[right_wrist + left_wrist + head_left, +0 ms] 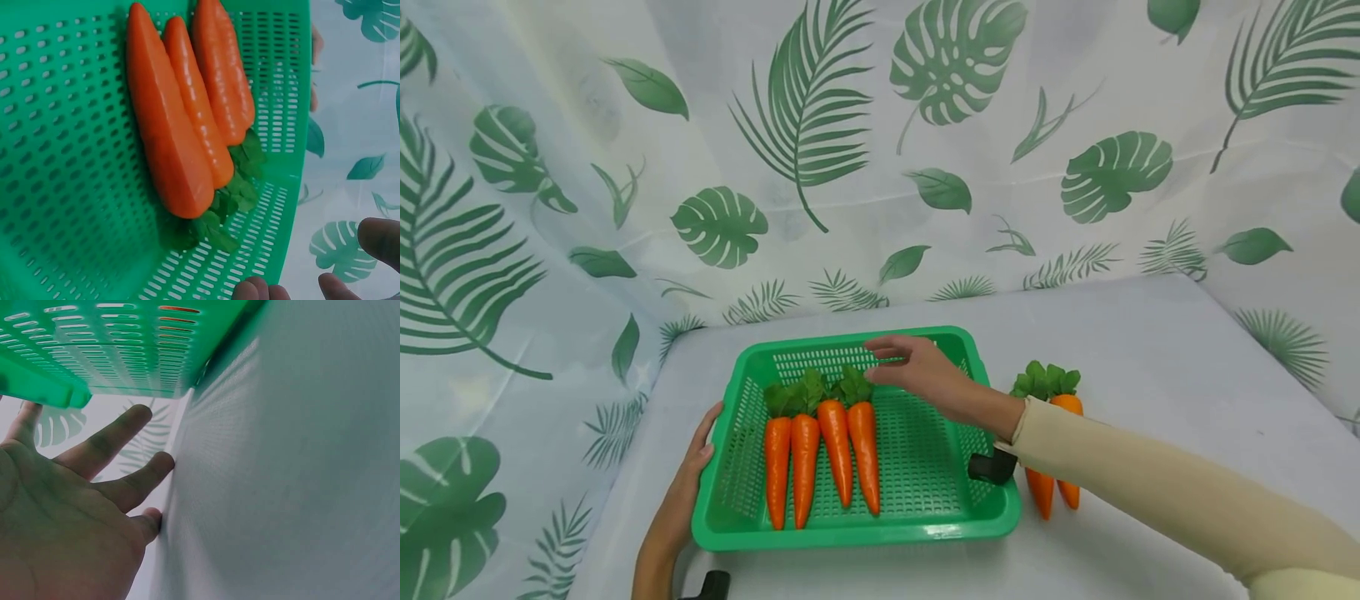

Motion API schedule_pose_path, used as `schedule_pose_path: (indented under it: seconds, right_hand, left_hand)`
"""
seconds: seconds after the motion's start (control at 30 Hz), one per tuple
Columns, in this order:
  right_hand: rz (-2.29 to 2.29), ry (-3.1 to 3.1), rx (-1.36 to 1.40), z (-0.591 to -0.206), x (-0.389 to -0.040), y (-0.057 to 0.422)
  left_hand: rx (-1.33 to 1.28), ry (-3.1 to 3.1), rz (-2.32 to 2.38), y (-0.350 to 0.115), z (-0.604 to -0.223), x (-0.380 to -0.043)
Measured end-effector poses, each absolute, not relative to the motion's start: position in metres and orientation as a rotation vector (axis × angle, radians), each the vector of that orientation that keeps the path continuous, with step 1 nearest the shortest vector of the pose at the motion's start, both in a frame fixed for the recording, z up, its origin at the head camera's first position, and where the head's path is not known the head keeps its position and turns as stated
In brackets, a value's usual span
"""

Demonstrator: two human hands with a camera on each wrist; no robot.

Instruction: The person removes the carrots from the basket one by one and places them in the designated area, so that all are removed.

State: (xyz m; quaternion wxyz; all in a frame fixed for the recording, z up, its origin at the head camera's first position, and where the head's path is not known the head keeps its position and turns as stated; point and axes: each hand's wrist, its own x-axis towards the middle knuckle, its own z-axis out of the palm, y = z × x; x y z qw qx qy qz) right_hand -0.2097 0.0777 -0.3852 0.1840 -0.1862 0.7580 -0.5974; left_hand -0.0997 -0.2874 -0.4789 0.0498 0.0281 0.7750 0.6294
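Item: green basket (850, 540), mid-table, long side running left to right; contains four carrots (838, 450) in its left half, leafy tops far, tips near.

Item: two loose carrots (1041, 493) on the table (1150, 333), just right of the basket; partly hidden by the right sleeve (1135, 475). Long axes run near to far, tops far, tips near, much like the carrots inside.

Item: right hand (925, 379), above the basket's far part, right of the carrot tops; fingers loosely bent, thumb apart, nothing held. The nearer hand to the loose pair, which lies to its right and nearer.

Item: left hand (685, 483), at the basket's left side; fingers extended and spread, touching the rim, gripping nothing; basket between it and the loose pair.
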Motion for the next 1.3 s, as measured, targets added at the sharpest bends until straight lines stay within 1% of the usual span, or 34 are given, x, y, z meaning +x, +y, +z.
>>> schedule_pose_path:
  seconds: [0.23, 0.6, 0.87, 1.3]
  right_hand:
    - [-1.654, 2.156, -0.513, -0.387, -0.210, 0.067]
    - [-1.587, 2.203, -0.455, -0.401, -0.208, 0.053]
    - [-1.540, 2.207, -0.420, -0.413, -0.202, 0.050]
    - [-1.528, 2.203, -0.416, -0.415, -0.198, 0.049]
  left_hand:
    - [0.074, 2.364, 1.922, -0.290, -0.480, -0.098]
    - [0.079, 2.361, 1.930, -0.289, -0.479, -0.097]
    - [0.084, 2.367, 1.918, -0.289, -0.480, -0.099]
    - [0.064, 2.387, 1.897, -0.287, -0.481, -0.099]
